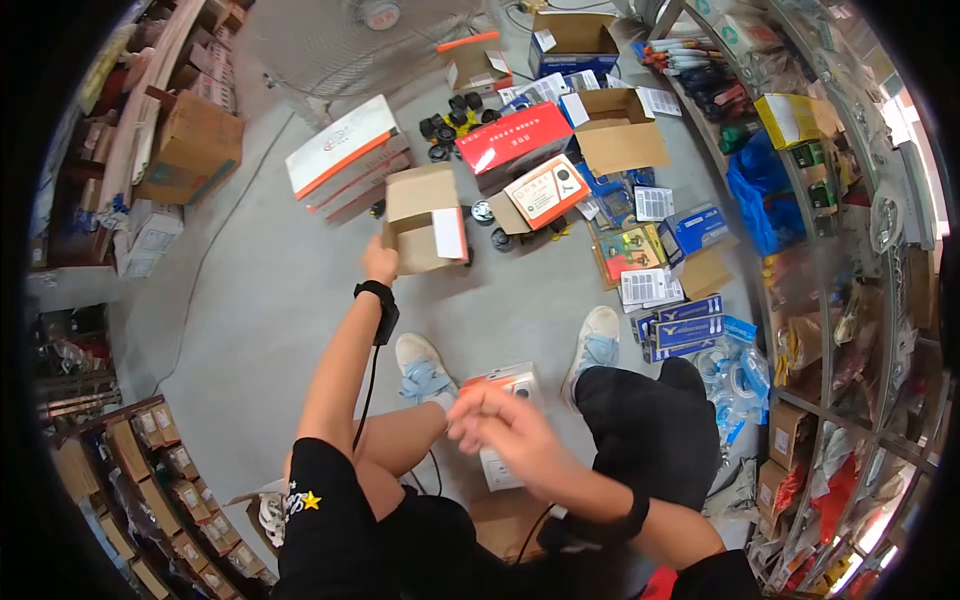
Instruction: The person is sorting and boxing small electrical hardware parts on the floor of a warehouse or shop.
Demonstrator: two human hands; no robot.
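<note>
My left hand (pixel 380 260) grips the near left edge of an open cardboard box (pixel 422 199), whose brown inside and a white flap face up. My right hand (pixel 505 432) is raised over a white and orange box (pixel 508 474) between my feet, fingers loosely bent, slightly blurred, nothing visible in it. Just beyond the open box stands a taller white and orange carton (pixel 345 155). To its right are a small white and orange box (pixel 546 193), a red box (pixel 515 140) and black round parts (pixel 440 130), some with yellow pieces.
A fan (pixel 345 45) stands at the far side. Open boxes, blister packs (pixel 635 250) and blue boxes (pixel 683 328) spread along the right, near clear plastic bags (pixel 735 380). Loaded shelves (pixel 850 300) line the right; more shelves and a brown carton (pixel 190 145) are left.
</note>
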